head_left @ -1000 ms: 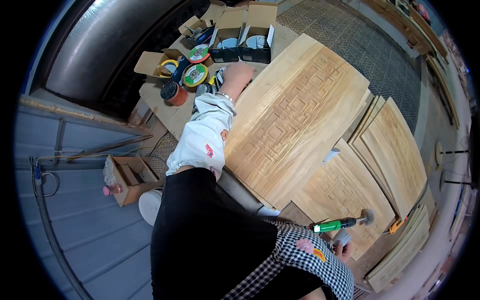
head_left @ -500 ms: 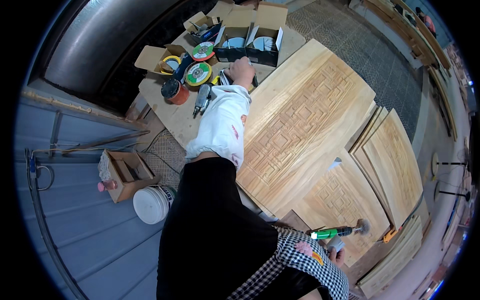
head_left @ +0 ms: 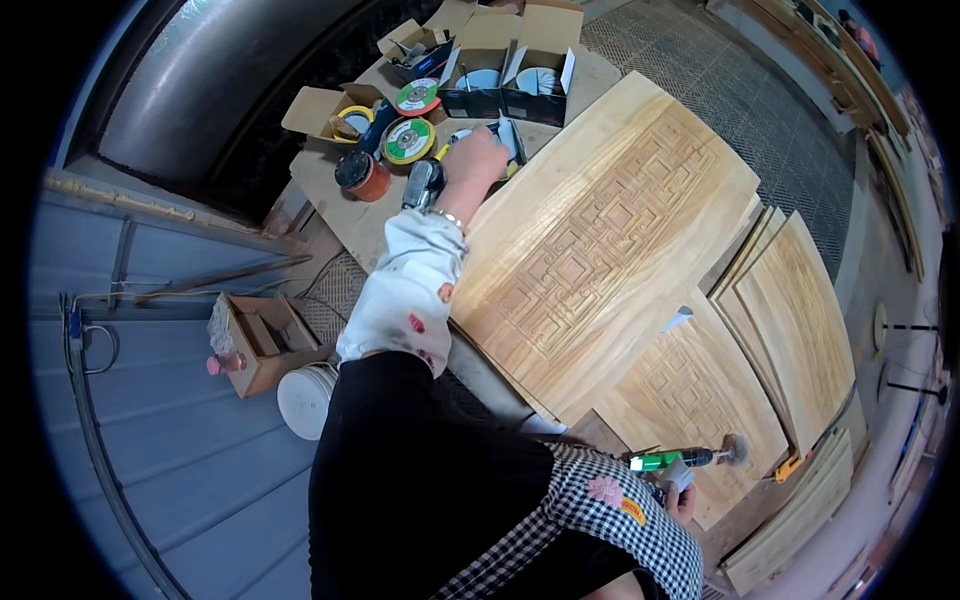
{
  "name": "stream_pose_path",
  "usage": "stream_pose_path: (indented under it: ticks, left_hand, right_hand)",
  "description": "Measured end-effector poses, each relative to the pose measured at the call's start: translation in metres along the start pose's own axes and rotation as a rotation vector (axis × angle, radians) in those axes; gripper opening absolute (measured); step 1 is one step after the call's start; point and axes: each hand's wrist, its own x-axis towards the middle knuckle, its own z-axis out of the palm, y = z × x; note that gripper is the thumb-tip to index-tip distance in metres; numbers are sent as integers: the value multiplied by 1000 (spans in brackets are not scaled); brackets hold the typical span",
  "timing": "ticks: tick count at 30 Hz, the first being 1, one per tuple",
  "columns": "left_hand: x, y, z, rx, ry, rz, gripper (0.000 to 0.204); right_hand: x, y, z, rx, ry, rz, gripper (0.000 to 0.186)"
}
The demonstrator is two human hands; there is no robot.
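Note:
My left hand (head_left: 478, 157) reaches over the far workbench, at a small open box (head_left: 514, 150) with a pale flap. Its fingers curl down out of sight, so any grip is hidden. A dark grey power tool (head_left: 424, 184) lies just left of my wrist. At the lower right my right hand (head_left: 682, 503) pinches a folded grey sheet (head_left: 677, 476), which looks like sandpaper. Beside it, a green and black power tool (head_left: 665, 460) with a round brush-like head (head_left: 736, 450) lies over a carved wooden panel (head_left: 655, 362). A larger carved panel (head_left: 600, 235) lies between my hands.
Green-labelled discs (head_left: 409, 140), a red-brown jar (head_left: 363, 176) and open cardboard boxes (head_left: 470, 98) crowd the bench's far side. More panels (head_left: 800, 310) are stacked at right. A white bucket (head_left: 306, 402) and a wooden box (head_left: 268, 345) stand on the floor at left.
My left hand has drawn back slightly toward me, its sleeve shifting left and baring a bracelet; the small box shows more. My right hand still holds the grey sheet. The view has shifted slightly.

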Motion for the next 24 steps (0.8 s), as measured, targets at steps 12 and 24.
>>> stream_pose_path:
  ticks: [12,24]
  left_hand:
    - [72,-50,-32,305,517,254,23]
    - [75,3,73,-74,200,18,20]
  right_hand:
    - [5,10,-2,-20,-5,1,17]
    - [-7,8,-11,-68,15,10,24]
